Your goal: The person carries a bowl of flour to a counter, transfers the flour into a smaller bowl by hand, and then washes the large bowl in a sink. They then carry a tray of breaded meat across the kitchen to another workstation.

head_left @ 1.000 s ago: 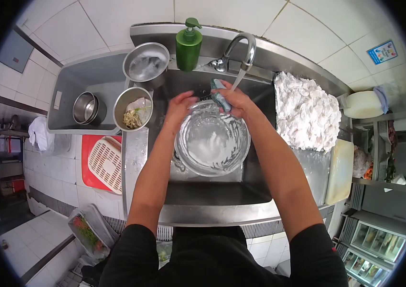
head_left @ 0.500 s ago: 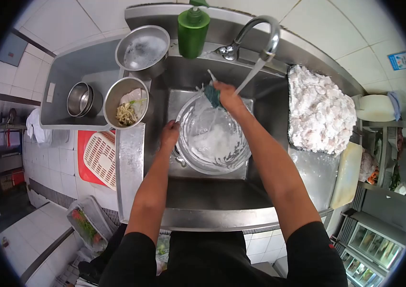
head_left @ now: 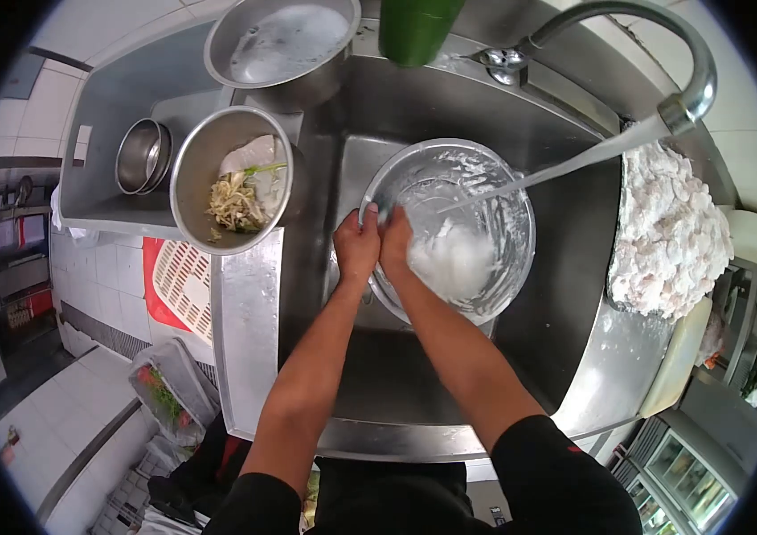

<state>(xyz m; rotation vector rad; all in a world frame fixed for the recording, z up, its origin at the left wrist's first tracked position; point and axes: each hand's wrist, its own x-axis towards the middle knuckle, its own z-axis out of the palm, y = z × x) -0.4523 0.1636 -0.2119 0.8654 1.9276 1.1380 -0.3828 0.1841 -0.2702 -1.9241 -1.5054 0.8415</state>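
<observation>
A large metal bowl with white suds and water stands in the sink. At its left rim my left hand is closed, thumb up, gripping the edge. Close beside it, my right hand is curled against the inside of the bowl's left wall. The green scouring pad it held a moment earlier is hidden behind its fingers now. From the curved faucet at upper right, a stream of water runs into the bowl.
Left of the sink stand a metal pot with food scraps, a sudsy pot and a grey tub holding metal bowls. A green bottle is behind. At right lies a tray heaped with white-coated pieces.
My right hand has moved from the bowl's far rim to its left side, next to my left hand. The green pad has gone out of sight. The view has shifted closer to the sink.
</observation>
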